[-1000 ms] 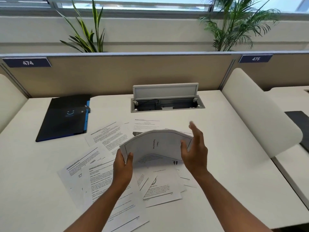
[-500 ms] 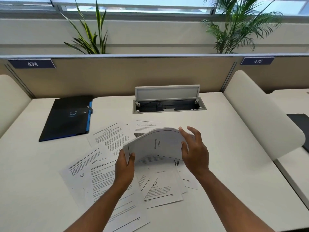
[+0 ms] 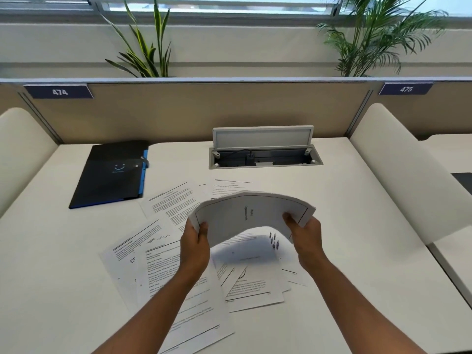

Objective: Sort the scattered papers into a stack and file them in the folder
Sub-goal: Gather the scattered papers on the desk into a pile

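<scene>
**Papers half gathered, folder closed**

A white stack [image 3: 251, 215] arches above the desk, its 2 short ends gripped. Printed loose sheets [image 3: 178, 277] lie overlapping beneath it. The black folder [image 3: 112, 175], blue-edged, lies closed at far left.

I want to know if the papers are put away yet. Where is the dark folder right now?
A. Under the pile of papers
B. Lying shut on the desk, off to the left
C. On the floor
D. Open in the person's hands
B: the folder lies closed on the desk, apart from the loose sheets, while the left hand and right hand hold a bent stack of papers above it.
</scene>
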Demonstrator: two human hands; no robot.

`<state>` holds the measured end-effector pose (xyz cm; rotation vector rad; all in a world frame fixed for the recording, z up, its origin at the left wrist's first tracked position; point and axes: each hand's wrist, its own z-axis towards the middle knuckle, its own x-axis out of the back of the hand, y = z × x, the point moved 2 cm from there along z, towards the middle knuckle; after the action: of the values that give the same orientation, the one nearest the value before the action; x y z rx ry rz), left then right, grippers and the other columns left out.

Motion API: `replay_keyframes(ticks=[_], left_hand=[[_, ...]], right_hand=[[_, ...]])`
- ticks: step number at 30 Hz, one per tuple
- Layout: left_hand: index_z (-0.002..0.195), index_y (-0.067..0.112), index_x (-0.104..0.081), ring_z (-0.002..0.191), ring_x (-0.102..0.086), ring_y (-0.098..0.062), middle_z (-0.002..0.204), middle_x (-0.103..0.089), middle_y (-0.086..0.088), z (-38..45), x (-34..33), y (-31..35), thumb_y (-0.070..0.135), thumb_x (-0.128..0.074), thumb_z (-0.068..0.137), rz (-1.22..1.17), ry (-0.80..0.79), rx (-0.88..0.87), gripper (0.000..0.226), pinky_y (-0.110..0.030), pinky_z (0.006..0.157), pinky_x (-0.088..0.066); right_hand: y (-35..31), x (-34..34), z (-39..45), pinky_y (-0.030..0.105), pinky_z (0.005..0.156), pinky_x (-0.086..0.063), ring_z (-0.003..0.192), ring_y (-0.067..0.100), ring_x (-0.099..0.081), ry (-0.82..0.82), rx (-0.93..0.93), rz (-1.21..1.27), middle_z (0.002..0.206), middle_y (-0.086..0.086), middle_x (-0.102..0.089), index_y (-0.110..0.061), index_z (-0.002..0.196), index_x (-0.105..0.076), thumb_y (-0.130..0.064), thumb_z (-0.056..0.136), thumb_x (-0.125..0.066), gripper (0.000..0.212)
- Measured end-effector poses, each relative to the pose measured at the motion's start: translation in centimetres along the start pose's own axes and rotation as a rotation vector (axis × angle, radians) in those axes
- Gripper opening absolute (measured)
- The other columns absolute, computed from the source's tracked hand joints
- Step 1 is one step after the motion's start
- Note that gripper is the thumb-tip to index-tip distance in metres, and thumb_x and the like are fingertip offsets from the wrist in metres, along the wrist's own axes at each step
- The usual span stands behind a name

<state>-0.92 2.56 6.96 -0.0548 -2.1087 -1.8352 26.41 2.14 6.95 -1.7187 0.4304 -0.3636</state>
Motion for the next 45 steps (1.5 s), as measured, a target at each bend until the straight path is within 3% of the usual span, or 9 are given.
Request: replay_keyframes(ticks=[5,10,16,19,23,26,32,38,45], left_hand=[[0.141,0.019,-0.044,0.115,-0.058,-0.021,0.122,-0.06,0.0,-0.9,0.3,-1.2,0.024,-0.052,0.101,0.04,-0.059,0.031,0.04,-0.032,0.089,-0.054],[0.129,0.016,-0.05,0.103,-0.062,-0.024,0.112,-0.062,-0.002,0.0,0.3,-0.4,0.024,-0.055,0.1,0.122,0.023,0.012,0.031,-0.018,0.068,-0.049],[0.138,0.01,-0.046,0.12,-0.056,-0.027,0.13,-0.059,-0.008,0.9,-0.6,1.3,0.024,-0.054,0.101,-0.038,0.081,0.092,0.041,-0.046,0.105,-0.047],[0.117,0.021,-0.056,0.109,-0.063,-0.022,0.113,-0.067,0.0,0.3,-1.2,1.1,0.02,-0.056,0.1,-0.249,0.032,0.153,0.016,-0.041,0.095,-0.053],[0.116,0.026,-0.056,0.105,-0.066,-0.018,0.113,-0.069,0.001,-0.1,-1.4,0.4,0.021,-0.061,0.097,-0.434,-0.072,0.217,0.02,-0.031,0.08,-0.057],[0.132,0.025,-0.047,0.114,-0.064,-0.023,0.121,-0.066,0.001,0.3,-0.3,-0.1,0.025,-0.069,0.091,-0.348,-0.059,0.171,0.046,-0.024,0.081,-0.055],[0.15,0.038,-0.02,0.144,-0.028,-0.015,0.161,-0.026,0.01,2.7,1.2,1.8,0.047,-0.07,0.084,-0.023,-0.064,0.002,0.084,-0.046,0.112,-0.032],[0.123,0.042,-0.049,0.114,-0.058,-0.007,0.127,-0.057,0.023,3.3,-0.1,5.5,0.034,-0.051,0.101,-0.074,-0.203,-0.152,0.024,-0.012,0.075,-0.053],[0.117,0.028,-0.053,0.095,-0.064,-0.005,0.105,-0.064,0.011,0.3,-1.4,3.1,0.024,-0.043,0.105,-0.041,-0.149,-0.22,0.016,-0.016,0.069,-0.055]], right_hand=[[2.0,0.6,-1.0,0.038,0.088,-0.054,0.108,0.03,-0.068,-0.083,-0.097,-0.113,0.112,0.006,-0.074,-0.012,0.124,-0.068,-0.015,0.094,-0.074,0.031],[0.1,0.2,0.0,0.028,0.082,-0.052,0.109,0.026,-0.066,0.04,0.024,-0.185,0.116,0.003,-0.072,-0.016,0.123,-0.066,-0.018,0.093,-0.076,0.032],[0.4,-1.6,-0.5,0.046,0.109,-0.044,0.128,0.029,-0.054,0.12,-0.345,-0.007,0.141,0.006,-0.052,-0.016,0.15,-0.036,-0.03,0.078,-0.09,0.091],[0.2,-3.4,-1.3,0.041,0.089,-0.056,0.1,0.028,-0.069,-0.123,-0.514,0.411,0.112,0.011,-0.073,-0.007,0.129,-0.058,-0.027,0.073,-0.089,0.067],[-1.4,-4.5,-0.5,0.049,0.1,-0.056,0.113,0.034,-0.071,-0.144,-0.342,0.587,0.125,0.019,-0.073,-0.001,0.134,-0.06,0.0,0.09,-0.07,0.045],[-2.8,-3.7,0.3,0.047,0.094,-0.06,0.103,0.031,-0.074,-0.097,-0.16,0.395,0.118,0.018,-0.075,0.001,0.124,-0.064,0.002,0.088,-0.072,0.037],[-3.2,-2.1,0.7,0.042,0.09,-0.06,0.101,0.03,-0.072,-0.108,0.057,-0.04,0.11,0.007,-0.076,-0.007,0.114,-0.07,-0.011,0.095,-0.071,0.019],[-3.5,-3.1,-0.2,0.023,0.074,-0.062,0.095,0.016,-0.071,-0.162,0.126,-0.081,0.106,-0.005,-0.074,-0.018,0.113,-0.067,-0.016,0.098,-0.068,0.015],[-1.7,-2.6,-1.6,0.034,0.082,-0.064,0.099,0.019,-0.071,-0.122,0.156,-0.142,0.112,0.003,-0.074,-0.011,0.126,-0.066,-0.022,0.098,-0.069,0.031]])
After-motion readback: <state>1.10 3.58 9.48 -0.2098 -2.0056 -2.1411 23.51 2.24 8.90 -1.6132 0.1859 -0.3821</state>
